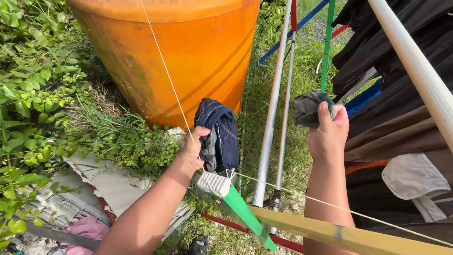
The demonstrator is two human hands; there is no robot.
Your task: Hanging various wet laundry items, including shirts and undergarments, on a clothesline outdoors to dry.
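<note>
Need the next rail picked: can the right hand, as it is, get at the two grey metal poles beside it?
Probably not yet: the right hand is closed on a grey cloth. The grey metal poles stand bare just to its left, nothing between, so the path looks free once the hand empties.

Both hands (pixel 196 148) (pixel 330 132) clenched, forearms outstretched

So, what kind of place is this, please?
Probably a backyard spot for drying laundry outdoors. Dark clothes hang on a drying rack, a big orange barrel stands on the grass, and leafy weeds grow beside it.
</note>
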